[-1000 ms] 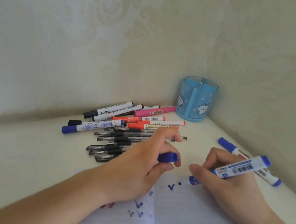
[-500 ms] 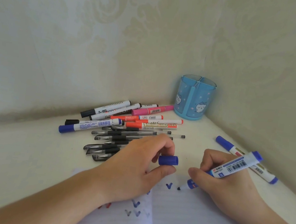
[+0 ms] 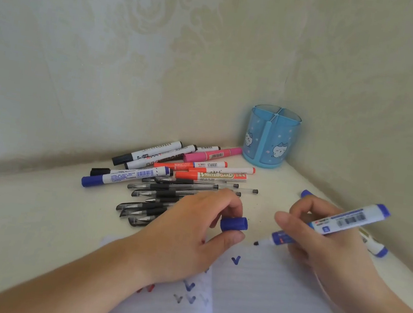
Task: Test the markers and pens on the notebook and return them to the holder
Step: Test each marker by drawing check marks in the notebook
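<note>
A blue whiteboard marker (image 3: 333, 225), uncapped, sits at right of centre in the frame, gripped in a person's right hand (image 3: 320, 239) with the fingers curled round its barrel and the thumb stretched along the near side. Its dark tip hovers at the top edge of an open lined notebook (image 3: 272, 304), which fills the lower centre of the frame; whether the tip touches the paper cannot be told. A fresh blue tick (image 3: 235, 260) marks the right-hand page just below the tip, and more blue, grey and red ticks run down the left-hand page.

The left hand (image 3: 189, 235), at centre frame, pinches the marker's blue cap (image 3: 233, 223) between curled forefinger and thumb, the cap's open end facing the marker tip and a little apart from it.

Behind the left hand, a heap of black gel pens (image 3: 157, 202) lies on the pale table (image 3: 20, 223), and beyond them a row of capped markers: a blue one (image 3: 124, 176) nearest, orange ones (image 3: 210, 176), a pink one (image 3: 212, 154) and black-capped ones (image 3: 148, 152) farthest back. A second blue marker (image 3: 374, 248) lies at the right edge of the frame, mostly hidden behind the right hand.

In the corner where the two patterned walls meet, upper right of centre, stands a blue divided pen holder (image 3: 270, 138) printed with cartoon cats, upright.
</note>
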Available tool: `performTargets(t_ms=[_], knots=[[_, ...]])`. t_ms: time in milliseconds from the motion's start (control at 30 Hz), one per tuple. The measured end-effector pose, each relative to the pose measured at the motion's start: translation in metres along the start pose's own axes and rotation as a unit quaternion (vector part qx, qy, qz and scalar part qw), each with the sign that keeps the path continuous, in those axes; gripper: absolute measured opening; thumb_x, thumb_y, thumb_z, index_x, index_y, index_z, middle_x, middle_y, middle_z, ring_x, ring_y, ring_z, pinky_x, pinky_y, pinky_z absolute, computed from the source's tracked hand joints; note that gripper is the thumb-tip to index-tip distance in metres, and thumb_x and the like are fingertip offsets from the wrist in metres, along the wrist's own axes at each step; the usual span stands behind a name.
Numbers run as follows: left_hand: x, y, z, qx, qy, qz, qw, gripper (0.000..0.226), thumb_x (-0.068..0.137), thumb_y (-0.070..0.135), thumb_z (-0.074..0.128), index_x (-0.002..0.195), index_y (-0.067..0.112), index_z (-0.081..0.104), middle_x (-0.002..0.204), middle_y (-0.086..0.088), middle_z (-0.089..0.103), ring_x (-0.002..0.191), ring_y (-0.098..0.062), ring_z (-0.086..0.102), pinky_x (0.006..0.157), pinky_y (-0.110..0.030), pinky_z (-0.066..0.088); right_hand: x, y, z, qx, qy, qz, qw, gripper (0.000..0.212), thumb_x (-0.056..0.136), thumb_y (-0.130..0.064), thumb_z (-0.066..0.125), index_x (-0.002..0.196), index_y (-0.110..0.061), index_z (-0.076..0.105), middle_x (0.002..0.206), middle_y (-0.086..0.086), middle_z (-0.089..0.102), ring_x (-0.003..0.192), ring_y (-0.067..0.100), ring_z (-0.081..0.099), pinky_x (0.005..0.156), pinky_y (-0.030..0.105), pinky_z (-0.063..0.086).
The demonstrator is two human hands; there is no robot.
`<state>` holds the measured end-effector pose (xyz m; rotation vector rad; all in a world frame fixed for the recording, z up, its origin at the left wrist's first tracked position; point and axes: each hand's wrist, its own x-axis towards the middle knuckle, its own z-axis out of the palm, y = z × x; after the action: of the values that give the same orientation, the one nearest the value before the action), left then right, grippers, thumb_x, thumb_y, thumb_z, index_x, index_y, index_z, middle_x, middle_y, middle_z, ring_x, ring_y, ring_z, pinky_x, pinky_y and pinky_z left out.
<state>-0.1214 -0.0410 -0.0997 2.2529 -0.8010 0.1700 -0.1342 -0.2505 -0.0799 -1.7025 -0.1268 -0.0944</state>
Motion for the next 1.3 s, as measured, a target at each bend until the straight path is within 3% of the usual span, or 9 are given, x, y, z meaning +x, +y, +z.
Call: performTargets(t_ms=[133,200,267,367,500,867,1033,1133,1300], knots=[[0.000,-0.002,0.000,-0.009,0.017,0.002,1.000,0.013,0.093,0.039,0.059,0.103,0.036,0.052,0.096,0.020,0.059,0.094,-0.012,0.057,0.080,-0.030,0.047,0.001,-0.002,-0.010,0.099,-0.036,-0.011,0.994,0.040,0.053,-0.043,0.084,0.063,-0.013,0.061,0.048,0.008,0.046,0.046,0.021,0.034,0.045,0.029,0.020],[0.000,-0.001,0.001,-0.016,0.024,0.009,1.000,0.012,0.093,0.039,0.059,0.103,0.036,0.052,0.096,0.019,0.060,0.094,-0.013,0.057,0.079,-0.030,0.048,0.001,-0.002,-0.011,0.121,-0.043,-0.015,0.992,0.013,0.068,-0.022,0.065,0.063,-0.010,0.064,0.048,0.012,0.047,0.046,0.023,0.034,0.049,0.037,0.015],[0.000,0.000,0.000,-0.018,0.033,0.026,0.999,0.011,0.093,0.038,0.059,0.102,0.035,0.053,0.094,0.017,0.059,0.091,-0.013,0.056,0.076,-0.023,0.046,0.000,0.000,-0.010,0.113,-0.044,-0.016,0.992,0.017,0.072,-0.013,0.053,0.063,-0.011,0.067,0.050,0.013,0.051,0.045,0.024,0.036,0.051,0.040,0.016],[0.000,0.002,-0.001,-0.018,0.042,0.051,0.998,0.009,0.095,0.035,0.058,0.103,0.032,0.056,0.090,0.016,0.058,0.084,-0.010,0.054,0.071,-0.012,0.039,-0.001,-0.001,-0.006,0.110,-0.068,-0.019,0.991,0.005,0.067,-0.021,0.069,0.067,-0.017,0.069,0.055,0.014,0.060,0.042,0.025,0.042,0.049,0.033,0.023],[0.000,0.001,0.002,-0.074,0.091,0.062,0.991,0.011,0.093,0.034,0.059,0.103,0.030,0.061,0.091,0.013,0.064,0.082,-0.013,0.061,0.071,-0.025,0.049,-0.003,-0.001,-0.005,0.116,-0.081,-0.040,0.989,0.047,0.046,-0.057,0.087,0.065,-0.018,0.070,0.062,0.016,0.068,0.038,0.022,0.048,0.041,0.021,0.033],[0.000,0.003,0.006,-0.103,0.118,0.060,0.986,0.015,0.087,0.030,0.068,0.102,0.029,0.065,0.087,0.012,0.070,0.079,-0.010,0.067,0.072,-0.029,0.055,-0.009,-0.001,0.006,0.099,-0.081,-0.085,0.988,0.043,0.053,-0.055,0.085,0.060,-0.017,0.067,0.058,0.018,0.067,0.038,0.024,0.056,0.040,0.019,0.042],[0.008,-0.008,0.008,-0.036,0.158,0.052,0.985,0.018,0.086,0.033,0.067,0.101,0.024,0.071,0.088,0.025,0.067,0.086,0.004,0.064,0.078,-0.007,0.046,0.002,-0.008,0.000,0.016,-0.050,-0.096,0.994,0.029,0.054,-0.043,0.079,0.071,-0.022,0.071,0.053,0.006,0.064,0.043,0.013,0.050,0.044,0.020,0.041],[0.012,-0.008,0.008,0.004,0.151,0.051,0.987,0.033,0.086,0.044,0.060,0.109,0.022,0.070,0.099,0.032,0.062,0.097,0.010,0.060,0.087,-0.003,0.041,0.010,-0.015,-0.015,0.076,0.010,-0.103,0.992,0.008,0.066,-0.025,0.074,0.068,-0.023,0.066,0.047,0.000,0.054,0.040,0.015,0.040,0.042,0.017,0.033],[0.017,-0.004,0.002,0.075,0.099,0.023,0.992,0.057,0.089,0.061,0.048,0.134,0.026,0.054,0.131,0.016,0.057,0.123,0.003,0.047,0.104,-0.014,0.033,0.016,-0.011,-0.027,0.070,0.100,-0.088,0.989,0.032,0.087,-0.004,0.063,0.060,-0.021,0.059,0.047,0.005,0.060,0.038,0.017,0.041,0.039,0.017,0.032]])
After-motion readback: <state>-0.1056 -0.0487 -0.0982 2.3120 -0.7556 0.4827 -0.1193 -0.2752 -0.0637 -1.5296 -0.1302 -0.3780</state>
